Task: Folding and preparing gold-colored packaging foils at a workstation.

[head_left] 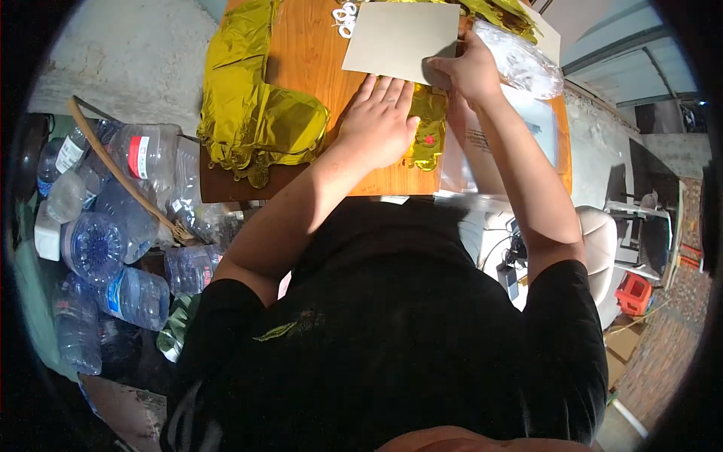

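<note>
My left hand (pixel 379 124) lies flat, palm down and fingers stretched, on a flat gold foil piece (pixel 429 124) that looks like an uninflated balloon. Its fingertips reach the near edge of a grey-beige cardboard sheet (pixel 403 38). That sheet covers the far part of the foil. At the sheet's right edge, my right hand (pixel 473 69) grips it between thumb and fingers near the corner. A small pink-red spot shows on the foil beside my left thumb.
More gold foil (pixel 252 105) drapes over the left of the wooden table (pixel 309 38). White rings (pixel 346 19) sit beyond. Clear plastic bags (pixel 520 64) lie at right, transparent sleeves (pixel 471 154) near the front edge. Plastic bottles (pixel 98 245) crowd the left; a chair (pixel 597 245) stands right.
</note>
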Available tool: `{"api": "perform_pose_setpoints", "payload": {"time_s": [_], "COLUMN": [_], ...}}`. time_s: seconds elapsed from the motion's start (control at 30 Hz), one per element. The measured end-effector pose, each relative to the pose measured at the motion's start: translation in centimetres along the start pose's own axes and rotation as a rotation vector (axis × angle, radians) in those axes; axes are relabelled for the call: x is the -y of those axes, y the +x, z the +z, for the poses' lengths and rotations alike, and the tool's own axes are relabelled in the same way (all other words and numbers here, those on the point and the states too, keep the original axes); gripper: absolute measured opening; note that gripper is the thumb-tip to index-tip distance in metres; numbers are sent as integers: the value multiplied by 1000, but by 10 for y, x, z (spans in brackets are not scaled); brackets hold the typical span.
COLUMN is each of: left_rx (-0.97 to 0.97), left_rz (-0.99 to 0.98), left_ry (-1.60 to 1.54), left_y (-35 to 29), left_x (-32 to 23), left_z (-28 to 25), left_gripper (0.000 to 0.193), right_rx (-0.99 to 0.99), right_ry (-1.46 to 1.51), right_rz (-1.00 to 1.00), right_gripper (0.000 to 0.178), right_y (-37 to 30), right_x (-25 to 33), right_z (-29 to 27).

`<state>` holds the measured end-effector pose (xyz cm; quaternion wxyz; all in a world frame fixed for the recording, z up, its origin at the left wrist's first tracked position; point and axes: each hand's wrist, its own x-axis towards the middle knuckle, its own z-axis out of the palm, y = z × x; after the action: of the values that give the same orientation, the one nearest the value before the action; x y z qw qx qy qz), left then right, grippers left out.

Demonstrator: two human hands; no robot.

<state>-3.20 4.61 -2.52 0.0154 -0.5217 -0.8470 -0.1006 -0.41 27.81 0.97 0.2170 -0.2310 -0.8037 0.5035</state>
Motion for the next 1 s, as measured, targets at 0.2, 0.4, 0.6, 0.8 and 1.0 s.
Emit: {"api": "perform_pose_setpoints", "payload": {"time_s": [0.2,0.4,0.6,0.8,1.0], "left_rx": [1,-83,-297,-524,-449], "left_rz": [1,15,-2,88,320], "left_ry": [0,-7,-133,-224,-405], "left_y": [0,1,-3,-3,62], "left_x": [2,4,-1,9,72], "left_z": [1,8,-1,-38,-65], "left_gripper": [69,69,65,33,46], "right_rx": [37,32,94,99,123], "right_ry": [-455,-618,-654,-741,-681], "right_rz": [-76,-69,-116,-86,-75], "right_gripper": [78,79,76,86,86], "right_y": [0,14,14,19,17], "right_x": [-6,-10,-11,-18,-11], "right_z": [2,0,-6,-6,-8]}}
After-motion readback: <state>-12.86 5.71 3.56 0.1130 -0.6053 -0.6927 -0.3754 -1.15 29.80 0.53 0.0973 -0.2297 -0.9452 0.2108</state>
